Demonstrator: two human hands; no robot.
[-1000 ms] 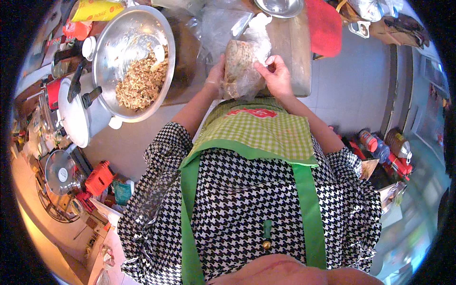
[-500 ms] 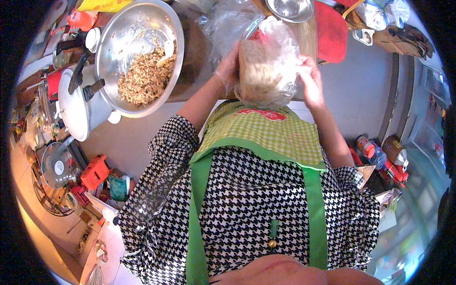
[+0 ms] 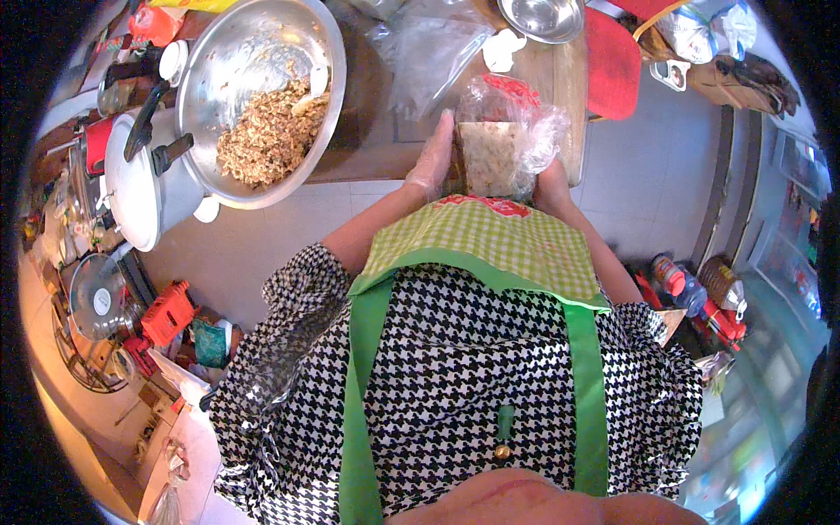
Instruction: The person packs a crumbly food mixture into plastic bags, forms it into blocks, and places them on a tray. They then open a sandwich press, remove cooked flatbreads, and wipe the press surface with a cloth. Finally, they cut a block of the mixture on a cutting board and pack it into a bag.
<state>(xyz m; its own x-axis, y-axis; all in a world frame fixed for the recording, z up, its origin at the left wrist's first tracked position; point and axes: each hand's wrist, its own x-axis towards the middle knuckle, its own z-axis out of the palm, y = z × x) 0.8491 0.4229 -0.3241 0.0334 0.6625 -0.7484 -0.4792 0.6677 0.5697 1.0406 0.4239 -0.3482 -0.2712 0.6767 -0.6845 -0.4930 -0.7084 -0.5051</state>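
Observation:
A clear plastic bag [image 3: 492, 159] with red marking near its top holds a pale, speckled block, close in front of my apron. My left hand [image 3: 435, 157], in a thin clear glove, is at the bag's left side with its fingers stretched out straight. At the right side is my right hand [image 3: 549, 184]; crumpled plastic hides its fingers, so their grip is unclear. Just beyond the bag lies a crumpled white wad [image 3: 502, 51]. Flat clear plastic bags [image 3: 429, 57] are spread to the left of it.
A large steel bowl [image 3: 194, 114] with brown crumbly mix and a pale spoon [image 3: 318, 83] tilts at the left, by a white pot [image 3: 131, 188]. A small steel bowl [image 3: 542, 19] stands at the far edge of the wooden board [image 3: 569, 105]. A red stool [image 3: 611, 66] is to the right.
The bag is lower and nearer my apron, its crumpled top now folded to the right. The white wad behind it shows fully. My left hand has straightened; my right hand has moved down.

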